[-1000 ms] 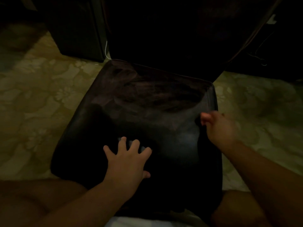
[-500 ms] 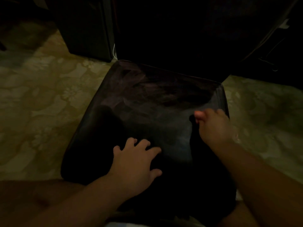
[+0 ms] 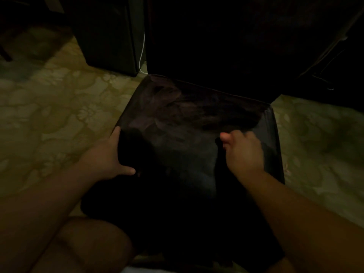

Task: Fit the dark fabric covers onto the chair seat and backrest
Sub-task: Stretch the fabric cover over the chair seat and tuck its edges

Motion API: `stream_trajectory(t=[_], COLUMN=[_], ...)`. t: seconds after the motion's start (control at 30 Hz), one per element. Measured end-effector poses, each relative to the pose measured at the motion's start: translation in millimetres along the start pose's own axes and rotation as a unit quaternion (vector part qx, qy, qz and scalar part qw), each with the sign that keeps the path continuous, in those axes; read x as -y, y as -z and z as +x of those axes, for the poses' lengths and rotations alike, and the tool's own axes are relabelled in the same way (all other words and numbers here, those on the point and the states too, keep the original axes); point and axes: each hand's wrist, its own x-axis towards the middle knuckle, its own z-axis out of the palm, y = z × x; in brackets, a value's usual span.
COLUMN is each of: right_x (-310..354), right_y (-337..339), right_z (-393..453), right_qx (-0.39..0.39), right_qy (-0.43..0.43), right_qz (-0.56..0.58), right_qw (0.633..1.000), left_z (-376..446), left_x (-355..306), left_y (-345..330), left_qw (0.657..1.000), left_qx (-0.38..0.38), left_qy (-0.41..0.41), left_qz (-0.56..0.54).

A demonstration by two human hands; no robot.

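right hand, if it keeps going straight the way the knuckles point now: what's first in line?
Probably the dark backrest. The right hand points up the seat with only seat surface ahead, though depth is unclear in this light.

Dim head view. Seat (image 3: 189,123) glossy dark, backrest (image 3: 216,46) black behind it. Dark cover (image 3: 173,209) drapes over the seat's near half. Left hand (image 3: 112,154) at the seat's left edge, thumb over the cover; whether it clasps the fabric is unclear. Right hand (image 3: 243,152) curled, pinching the cover near the right edge. Knee (image 3: 86,245) lower left. Patterned floor (image 3: 59,107). Dark cabinet (image 3: 106,32) with a white cable (image 3: 142,54) top left.
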Motion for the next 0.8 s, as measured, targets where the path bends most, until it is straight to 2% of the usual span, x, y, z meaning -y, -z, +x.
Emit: stream_trajectory(t=[0.1, 0.17, 0.23, 0.27, 0.33, 0.4, 0.43, 0.53, 0.6, 0.67, 0.73, 0.8], right_x=[42.1, 41.1, 20.7, 9.7, -4.0, 9.0, 23.6, 61.3, 63.1, 49.4, 33.6, 33.4], right_y=[-4.3, 1.8, 12.2, 12.9, 7.6, 1.7, -2.3, -9.6, -4.4, 4.6, 3.5, -1.6], right_z=[-24.6, -46.5, -41.6, -30.3, 1.5, 25.9, 29.5, 10.3, -18.1, -30.6, -10.7, 24.9], right_qx=[0.049, 0.104, 0.139, 0.139, 0.077, 0.034, 0.027, 0.04, 0.1, 0.148, 0.122, 0.05], right_qy=[0.115, 0.224, 0.272, 0.253, 0.162, 0.075, 0.065, 0.14, 0.248, 0.305, 0.267, 0.135], right_qz=[0.071, 0.092, 0.073, 0.045, 0.002, 0.004, 0.011, 0.067, 0.109, 0.107, 0.07, 0.035], right_qw=[0.99, 0.965, 0.949, 0.956, 0.984, 0.997, 0.997, 0.987, 0.957, 0.935, 0.953, 0.989], left_z=[-6.1, -7.2, -7.6, -7.7, -9.4, -9.9, -9.8, -11.1, -12.4, -12.7, -14.0, -13.1], left_x=[-6.9, -5.1, -3.7, -3.2, -4.9, -6.4, -7.1, -13.9, -18.0, -19.0, -19.2, -20.0], left_y=[2.7, 1.0, 0.1, -1.4, -5.5, -9.6, -10.2, -6.5, -5.9, -6.7, -9.2, -10.5], left_qw=[0.999, 0.999, 0.998, 0.997, 0.997, 0.996, 0.996, 0.995, 0.994, 0.993, 0.993, 0.992], left_qx=[0.014, 0.025, 0.03, 0.027, 0.023, 0.018, 0.016, 0.012, 0.01, 0.008, 0.012, 0.014], left_qy=[0.032, 0.044, 0.05, 0.051, 0.054, 0.059, 0.062, 0.072, 0.079, 0.08, 0.081, 0.082], left_qz=[0.013, 0.017, 0.035, 0.046, 0.058, 0.063, 0.062, 0.072, 0.079, 0.083, 0.085, 0.091])
